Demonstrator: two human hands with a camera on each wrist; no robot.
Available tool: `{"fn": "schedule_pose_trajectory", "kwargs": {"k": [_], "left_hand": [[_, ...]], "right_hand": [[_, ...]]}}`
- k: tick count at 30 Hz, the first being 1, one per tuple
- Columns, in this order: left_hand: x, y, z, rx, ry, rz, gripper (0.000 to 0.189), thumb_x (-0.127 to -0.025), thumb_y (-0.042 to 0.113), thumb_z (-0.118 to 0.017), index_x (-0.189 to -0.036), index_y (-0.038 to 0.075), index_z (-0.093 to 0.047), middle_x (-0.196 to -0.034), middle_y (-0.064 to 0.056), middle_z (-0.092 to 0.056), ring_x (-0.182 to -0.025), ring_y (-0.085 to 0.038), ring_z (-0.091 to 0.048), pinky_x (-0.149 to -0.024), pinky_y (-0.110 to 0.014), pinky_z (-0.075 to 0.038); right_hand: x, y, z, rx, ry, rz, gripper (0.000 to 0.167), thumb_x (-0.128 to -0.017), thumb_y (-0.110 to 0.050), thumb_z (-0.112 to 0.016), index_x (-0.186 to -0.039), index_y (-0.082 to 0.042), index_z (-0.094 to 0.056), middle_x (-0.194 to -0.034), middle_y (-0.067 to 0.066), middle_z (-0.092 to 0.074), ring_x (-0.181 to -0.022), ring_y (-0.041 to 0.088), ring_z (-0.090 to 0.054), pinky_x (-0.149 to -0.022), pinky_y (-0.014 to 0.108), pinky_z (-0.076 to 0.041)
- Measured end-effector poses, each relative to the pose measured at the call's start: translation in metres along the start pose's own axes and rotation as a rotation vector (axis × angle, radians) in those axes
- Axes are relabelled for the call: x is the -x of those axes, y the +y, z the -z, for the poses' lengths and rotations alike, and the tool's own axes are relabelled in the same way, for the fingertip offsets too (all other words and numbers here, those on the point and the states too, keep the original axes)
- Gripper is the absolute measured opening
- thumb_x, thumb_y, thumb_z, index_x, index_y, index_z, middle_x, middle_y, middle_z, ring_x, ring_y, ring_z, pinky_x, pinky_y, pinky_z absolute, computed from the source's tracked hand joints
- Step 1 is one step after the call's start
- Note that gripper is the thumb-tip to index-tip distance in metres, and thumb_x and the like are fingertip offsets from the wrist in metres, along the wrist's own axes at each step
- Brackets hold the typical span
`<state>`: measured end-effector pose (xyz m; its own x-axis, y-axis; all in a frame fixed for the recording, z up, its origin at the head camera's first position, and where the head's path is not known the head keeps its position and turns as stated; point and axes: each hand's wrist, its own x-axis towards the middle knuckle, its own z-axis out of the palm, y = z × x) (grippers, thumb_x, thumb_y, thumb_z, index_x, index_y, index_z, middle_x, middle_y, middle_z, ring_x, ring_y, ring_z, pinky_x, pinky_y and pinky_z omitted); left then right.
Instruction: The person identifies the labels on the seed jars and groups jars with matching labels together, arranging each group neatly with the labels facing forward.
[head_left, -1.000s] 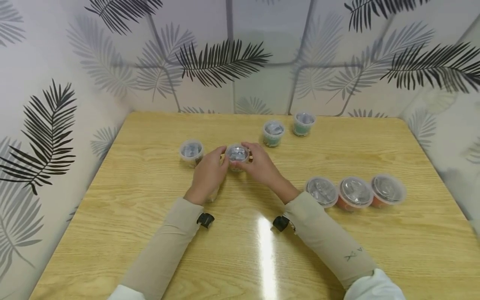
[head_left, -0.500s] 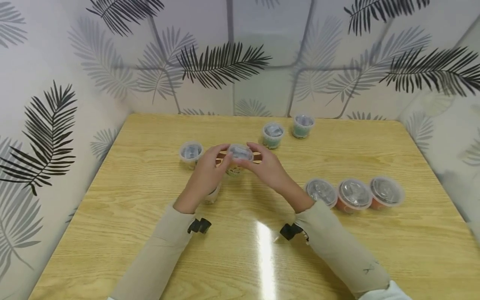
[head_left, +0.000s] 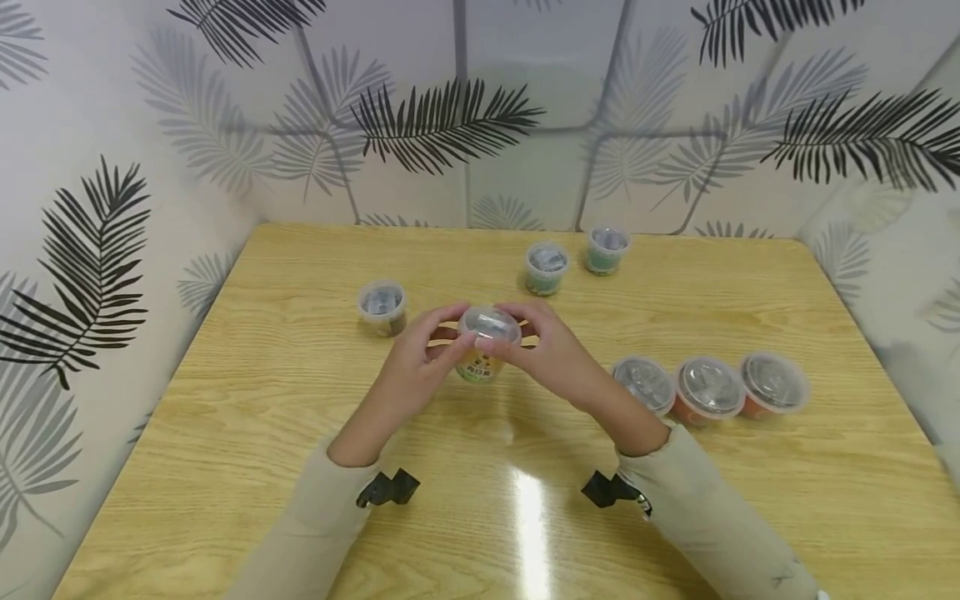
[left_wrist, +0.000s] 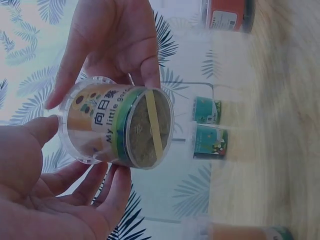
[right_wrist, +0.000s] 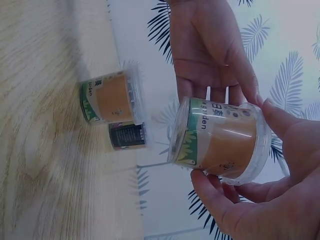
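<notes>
Both hands hold a clear lidded plastic cup (head_left: 480,363) with an orange and green "My little garden" label, raised over the table. My left hand (head_left: 415,360) grips its left side, thumb at the lid rim. On the other side my right hand (head_left: 561,357) grips it the same way, the two thumbs nearly meeting. In the left wrist view the cup's base (left_wrist: 150,127) shows a brown filling and a pale yellow strip. Through the right wrist view, the label's green edge (right_wrist: 189,142) faces the table and the lid rim lies between the hands.
Another lidded cup (head_left: 382,310) stands left of the hands; an orange-labelled cup (right_wrist: 112,97) shows nearer in the right wrist view. Two teal cups (head_left: 546,271) (head_left: 607,252) are at the back. Three wider red tubs (head_left: 643,386) (head_left: 709,390) (head_left: 775,383) line the right, beside the right forearm.
Both hands have lifted the cup and brought it closer to me, so its printed side now shows below the lid. The other cups and the tubs have stayed put.
</notes>
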<state>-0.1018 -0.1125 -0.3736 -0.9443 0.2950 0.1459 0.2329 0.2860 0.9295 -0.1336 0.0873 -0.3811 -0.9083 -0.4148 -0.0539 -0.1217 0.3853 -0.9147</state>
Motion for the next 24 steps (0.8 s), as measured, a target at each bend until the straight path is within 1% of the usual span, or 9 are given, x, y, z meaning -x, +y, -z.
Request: {"fn": "schedule_pose_trajectory", "kwargs": {"k": [4,8,11,13,15,18,21,24], "left_hand": [[0.010,0.015,0.003,0.007,-0.015,0.023,0.045,-0.095,0.013,-0.054,-0.134,-0.006,-0.041,-0.132,-0.018,-0.043,-0.113,-0.029,-0.050,-0.093,-0.032,-0.045],[0.016,0.017,0.005,0.000,-0.037,0.051,0.046,-0.093,0.013,-0.057,-0.133,-0.005,-0.042,-0.134,-0.017,-0.043,-0.115,-0.029,-0.049,-0.095,-0.032,-0.044],[0.019,0.016,0.005,-0.011,-0.048,0.066,0.047,-0.092,0.014,-0.059,-0.133,-0.004,-0.043,-0.133,-0.017,-0.044,-0.115,-0.029,-0.050,-0.095,-0.035,-0.044],[0.017,0.003,0.005,-0.005,-0.051,0.067,0.048,-0.091,0.017,-0.060,-0.133,-0.001,-0.044,-0.133,-0.014,-0.045,-0.115,-0.027,-0.050,-0.095,-0.036,-0.043],[0.016,-0.010,0.005,0.002,-0.056,0.058,0.049,-0.091,0.020,-0.061,-0.133,0.002,-0.045,-0.132,-0.011,-0.046,-0.114,-0.025,-0.051,-0.095,-0.035,-0.044],[0.013,-0.028,0.005,-0.017,-0.063,0.022,0.053,-0.089,0.026,-0.064,-0.134,0.005,-0.045,-0.134,-0.007,-0.045,-0.118,-0.023,-0.048,-0.096,-0.034,-0.043],[0.014,-0.028,0.005,-0.087,-0.067,-0.019,0.056,-0.088,0.028,-0.065,-0.135,0.004,-0.045,-0.136,-0.006,-0.045,-0.121,-0.023,-0.044,-0.098,-0.037,-0.041],[0.014,-0.028,0.005,-0.202,-0.065,-0.036,0.058,-0.087,0.031,-0.065,-0.135,0.005,-0.046,-0.138,-0.006,-0.044,-0.125,-0.022,-0.042,-0.099,-0.042,-0.040]], "right_hand": [[0.003,-0.001,-0.003,-0.007,-0.040,0.006,0.072,-0.078,-0.050,-0.070,-0.135,-0.015,-0.045,-0.124,0.004,-0.038,-0.108,0.023,-0.047,-0.078,0.035,-0.051],[0.005,0.004,-0.007,-0.062,-0.111,0.012,0.081,-0.075,-0.042,-0.075,-0.140,-0.012,-0.037,-0.126,0.006,-0.036,-0.112,0.023,-0.044,-0.084,0.032,-0.050],[0.006,0.008,-0.010,-0.095,-0.142,0.016,0.085,-0.073,-0.039,-0.078,-0.141,-0.011,-0.035,-0.128,0.004,-0.036,-0.112,0.023,-0.044,-0.084,0.032,-0.050],[0.007,0.010,-0.011,-0.087,-0.141,0.024,0.084,-0.073,-0.039,-0.078,-0.141,-0.012,-0.036,-0.130,0.002,-0.036,-0.111,0.022,-0.044,-0.084,0.031,-0.050],[0.007,0.011,-0.012,-0.059,-0.124,0.036,0.083,-0.073,-0.040,-0.078,-0.140,-0.012,-0.039,-0.129,0.002,-0.038,-0.110,0.021,-0.044,-0.086,0.032,-0.049],[0.006,0.013,-0.014,-0.010,-0.101,0.066,0.082,-0.072,-0.039,-0.079,-0.139,-0.011,-0.040,-0.125,0.003,-0.040,-0.108,0.022,-0.046,-0.087,0.035,-0.048],[0.002,0.016,-0.019,0.052,-0.084,0.101,0.082,-0.071,-0.037,-0.080,-0.138,-0.009,-0.041,-0.122,0.005,-0.040,-0.107,0.022,-0.047,-0.087,0.036,-0.048],[0.000,0.020,-0.025,0.123,-0.071,0.141,0.081,-0.071,-0.035,-0.081,-0.137,-0.008,-0.042,-0.121,0.006,-0.041,-0.106,0.020,-0.047,-0.089,0.035,-0.047]]}}
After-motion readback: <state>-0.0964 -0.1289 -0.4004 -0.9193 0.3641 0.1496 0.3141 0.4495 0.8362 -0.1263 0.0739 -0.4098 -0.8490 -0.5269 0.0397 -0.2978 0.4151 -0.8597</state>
